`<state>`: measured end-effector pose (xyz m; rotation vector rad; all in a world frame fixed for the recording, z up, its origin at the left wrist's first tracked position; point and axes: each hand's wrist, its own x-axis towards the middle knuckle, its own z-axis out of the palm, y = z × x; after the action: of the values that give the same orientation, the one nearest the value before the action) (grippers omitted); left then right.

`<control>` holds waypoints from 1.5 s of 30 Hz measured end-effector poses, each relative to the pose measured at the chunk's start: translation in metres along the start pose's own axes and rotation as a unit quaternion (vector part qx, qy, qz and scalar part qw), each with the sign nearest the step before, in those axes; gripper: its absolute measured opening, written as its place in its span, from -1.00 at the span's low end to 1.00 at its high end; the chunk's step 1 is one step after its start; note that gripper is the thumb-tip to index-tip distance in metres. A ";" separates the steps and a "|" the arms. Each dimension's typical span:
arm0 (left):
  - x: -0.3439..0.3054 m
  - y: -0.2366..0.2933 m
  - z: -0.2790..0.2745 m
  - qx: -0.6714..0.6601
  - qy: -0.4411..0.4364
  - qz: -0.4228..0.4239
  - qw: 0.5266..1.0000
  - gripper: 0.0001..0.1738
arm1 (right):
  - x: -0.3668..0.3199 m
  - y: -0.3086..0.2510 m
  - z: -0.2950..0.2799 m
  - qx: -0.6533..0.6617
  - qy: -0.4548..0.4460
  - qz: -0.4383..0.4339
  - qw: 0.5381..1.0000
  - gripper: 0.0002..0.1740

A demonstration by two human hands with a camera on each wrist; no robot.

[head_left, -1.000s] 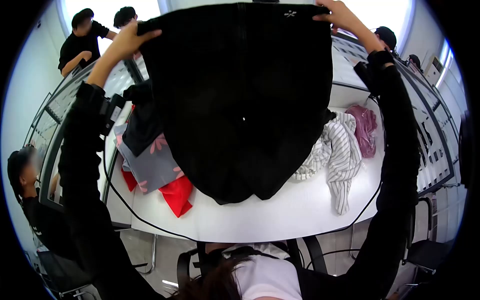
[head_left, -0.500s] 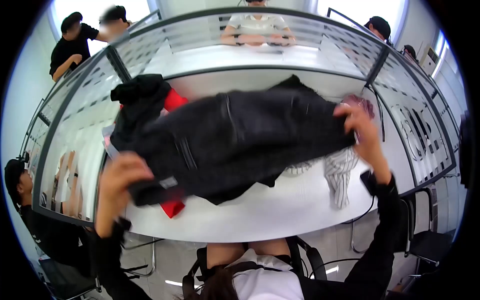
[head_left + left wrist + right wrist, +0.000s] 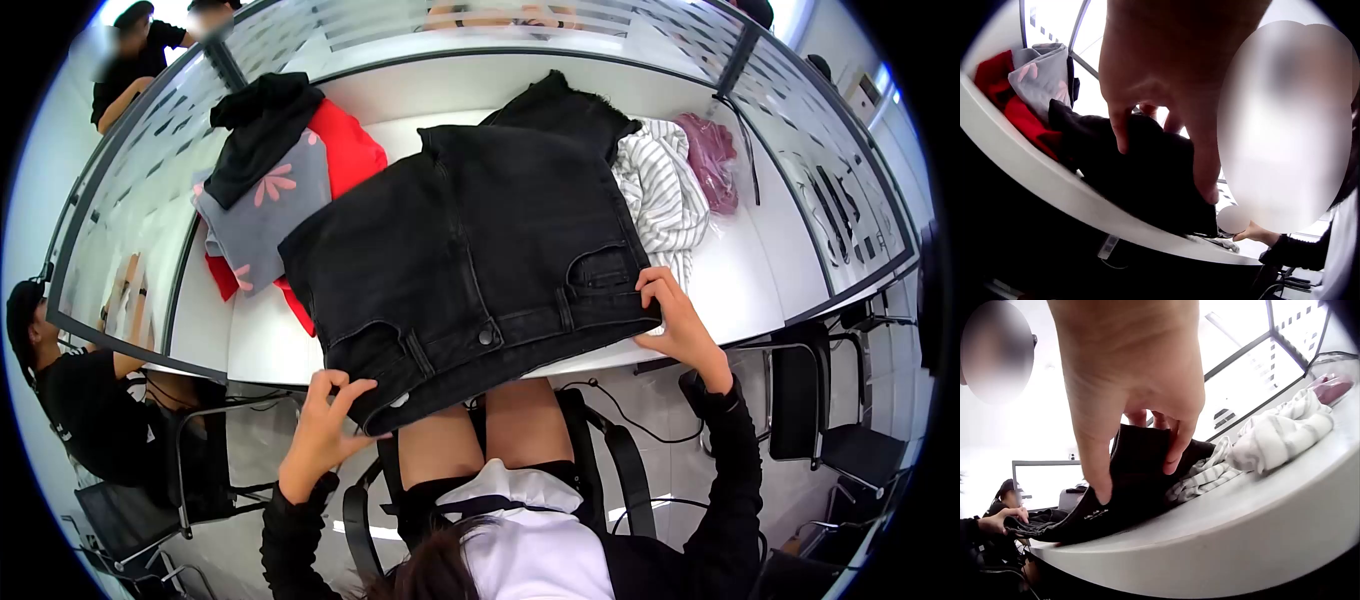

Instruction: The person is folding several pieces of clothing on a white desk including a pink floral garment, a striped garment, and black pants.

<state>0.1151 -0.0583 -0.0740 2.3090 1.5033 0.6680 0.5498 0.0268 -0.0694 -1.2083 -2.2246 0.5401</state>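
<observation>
Black denim bottoms (image 3: 530, 210) lie front up across the table, with the waistband toward the person. A button, a fly seam, belt loops and front pockets show. My left hand (image 3: 322, 425) holds the left end of the waistband, thumb apart from the curled fingers. At the right end my right hand (image 3: 678, 318) grips the waistband the same way. In the left wrist view dark cloth (image 3: 1160, 169) runs between the thumb and fingers; in the right wrist view the waistband (image 3: 1138, 456) stands up between them. Black cloth with a frayed edge (image 3: 570, 105) shows behind the bottoms.
To the left lie a grey cloth with pink flowers (image 3: 285, 185), a red cloth (image 3: 345, 150) and a black cloth (image 3: 258, 135). A striped white garment (image 3: 665, 190) and a mauve item in clear plastic (image 3: 710, 165) lie at right. Framed partitions (image 3: 480, 62) edge the table (image 3: 745, 290).
The black bottoms came down from being held up high and now lie on the table, waistband nearest the person. Both hands moved down and toward the body with it.
</observation>
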 end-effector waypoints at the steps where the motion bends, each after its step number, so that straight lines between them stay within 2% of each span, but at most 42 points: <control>1: -0.003 -0.001 0.004 0.019 0.005 0.006 1.000 -0.21 | 0.000 0.000 -0.001 0.003 0.000 -0.005 1.000 -0.56; 2: -0.004 0.002 0.005 0.024 0.010 0.002 1.000 -0.20 | -0.003 0.003 0.000 0.005 0.011 -0.017 1.000 -0.51; 5: -0.008 0.010 0.018 0.018 0.034 -0.019 0.999 -0.17 | -0.008 0.014 0.012 0.009 0.033 0.039 0.999 -0.49; 6: -0.008 0.012 0.020 -0.009 0.038 -0.026 0.999 -0.27 | -0.009 0.018 0.016 -0.006 0.032 0.044 0.999 -0.51; 9: -0.013 0.002 0.042 -0.041 0.053 -0.095 0.993 -0.35 | -0.009 0.015 0.023 -0.036 0.028 0.060 0.997 -0.54; 13: -0.012 0.005 0.052 -0.010 0.089 -0.095 0.992 -0.41 | -0.008 0.011 0.031 -0.149 0.049 0.022 0.987 -0.55; 14: -0.011 0.008 0.050 -0.030 0.087 -0.127 0.988 -0.47 | -0.006 0.010 0.033 -0.175 0.043 0.017 0.983 -0.55; 18: -0.007 0.017 0.039 -0.034 0.139 -0.130 0.981 -0.58 | 0.002 0.010 0.034 -0.264 0.001 -0.002 0.965 -0.58; 20: -0.001 0.027 0.032 -0.038 0.182 -0.101 0.977 -0.58 | 0.005 0.010 0.031 -0.298 -0.034 -0.028 0.954 -0.59; 22: 0.004 0.034 0.029 -0.064 0.223 -0.073 0.970 -0.59 | 0.003 0.011 0.027 -0.285 -0.034 -0.047 0.957 -0.59; 25: 0.005 0.038 0.023 0.001 0.199 -0.025 0.980 -0.59 | 0.001 0.012 0.030 -0.317 -0.031 -0.066 0.946 -0.56; 26: 0.004 0.044 0.024 -0.066 0.185 -0.047 0.979 -0.64 | 0.000 0.017 0.036 -0.340 -0.030 -0.074 0.937 -0.56; 31: -0.018 0.024 0.032 -0.059 0.110 -0.008 0.992 -0.57 | -0.004 0.015 0.022 -0.362 -0.057 -0.067 0.928 -0.57; 32: -0.022 0.020 0.036 -0.046 0.102 0.004 0.994 -0.56 | -0.005 0.013 0.019 -0.322 -0.048 -0.049 0.944 -0.56; 36: -0.036 0.016 0.048 -0.022 0.093 0.007 0.995 -0.51 | -0.009 0.013 0.012 -0.149 0.136 0.028 0.979 -0.57; 39: -0.047 0.014 0.060 0.041 0.070 0.033 0.996 -0.42 | -0.020 0.021 0.016 -0.102 0.194 -0.004 0.976 -0.56; 40: -0.048 0.017 0.065 0.071 0.078 0.052 0.993 -0.38 | -0.025 0.020 0.016 -0.074 0.185 0.045 0.979 -0.55; 41: -0.050 0.018 0.072 0.101 0.086 0.071 0.989 -0.34 | -0.030 0.023 0.021 0.067 0.248 0.113 0.960 -0.56; 42: -0.052 0.015 0.078 0.144 0.088 0.090 0.981 -0.41 | -0.034 0.032 0.031 0.206 0.303 0.177 0.914 -0.57; 43: -0.049 0.014 0.075 0.190 0.090 0.119 0.970 -0.44 | -0.036 0.037 0.035 0.338 0.348 0.236 0.842 -0.58; 44: -0.044 0.012 0.070 0.234 0.091 0.147 0.957 -0.47 | -0.040 0.040 0.034 0.367 0.297 0.302 0.828 -0.60; 45: -0.038 0.010 0.065 0.278 0.091 0.176 0.940 -0.49 | -0.042 0.044 0.034 0.429 0.269 0.292 0.811 -0.58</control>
<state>0.1446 -0.0977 -0.1320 3.0736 1.5160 0.6123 0.5751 0.0104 -0.1319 -1.2689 -0.8888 1.1157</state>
